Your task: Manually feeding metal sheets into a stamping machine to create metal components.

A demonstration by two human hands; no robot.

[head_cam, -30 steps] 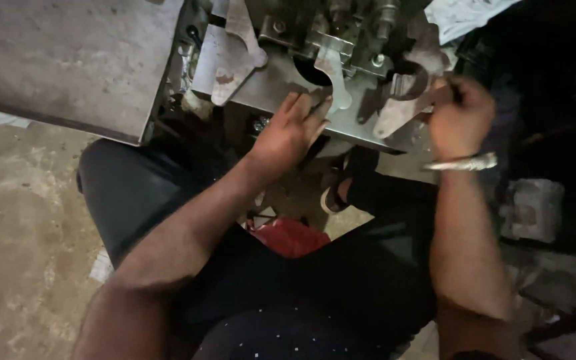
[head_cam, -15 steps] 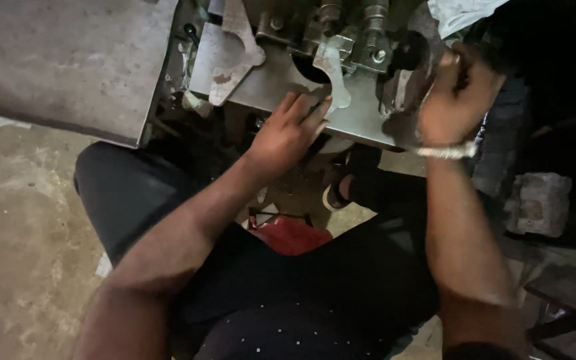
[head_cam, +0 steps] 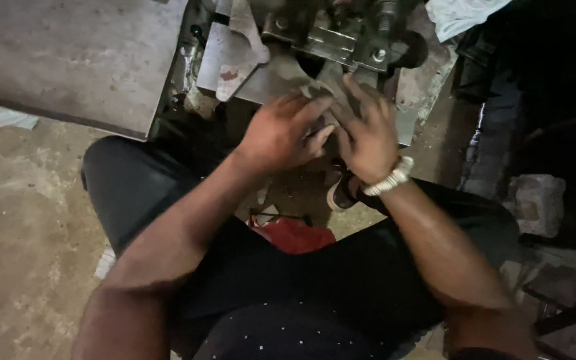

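Your left hand (head_cam: 280,137) and right hand (head_cam: 367,133) meet side by side at the front edge of the metal machine (head_cam: 315,47), which sits at twelve o'clock in your view. Your left hand lies knuckles up with its fingers (head_cam: 315,110) loosely spread, reaching toward one o'clock onto a flat grey metal plate (head_cam: 268,77); whether it grips anything, you cannot tell. Your right hand is spread wide, fingers fanned toward twelve o'clock, pressing on the same plate just beside your left. A pale bracelet (head_cam: 389,179) rings your right wrist. A red cloth (head_cam: 296,235) lies on the floor at six o'clock from your hands, between your knees. A grey tabletop (head_cam: 68,60) stretches away at ten o'clock.
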